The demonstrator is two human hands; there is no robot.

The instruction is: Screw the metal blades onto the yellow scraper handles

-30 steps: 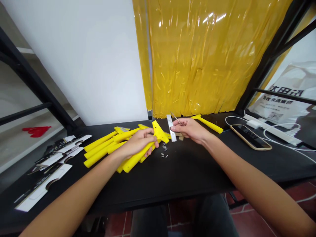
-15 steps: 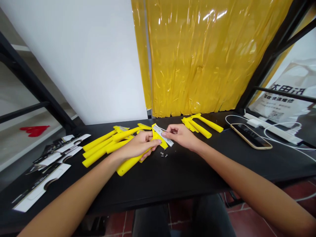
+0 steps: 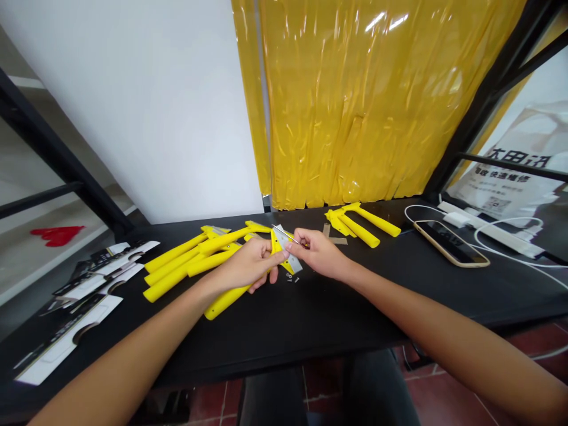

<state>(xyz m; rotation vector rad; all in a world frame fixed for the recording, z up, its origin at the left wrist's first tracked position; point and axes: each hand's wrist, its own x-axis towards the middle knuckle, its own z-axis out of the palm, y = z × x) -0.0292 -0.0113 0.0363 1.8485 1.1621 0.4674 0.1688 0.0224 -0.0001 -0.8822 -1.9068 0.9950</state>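
In my left hand [image 3: 252,263], closed round it, is a yellow scraper [image 3: 226,303] with a long tubular handle and a flat head. A flat grey metal blade [image 3: 294,262] lies across that head, the left thumb at its edge. My right hand [image 3: 322,253] is closed, pinching a thin metal rod whose kind I cannot make out, with its fingertips at the blade. The rod's far end reaches over the top of the head. Several small screws [image 3: 290,277] lie on the table just below the blade.
Several more yellow scrapers [image 3: 177,266] lie left of my hands, others [image 3: 359,228] at the back right. Thin metal strips [image 3: 338,241] rest near the right hand. Black-and-white cards [image 3: 71,340] are at left. A phone [image 3: 450,244], white cables and a power strip [image 3: 497,231] occupy the right.
My right hand has moved slightly left, and the blade now lies further over the yellow head. Metal strips behind the right hand have come into view.
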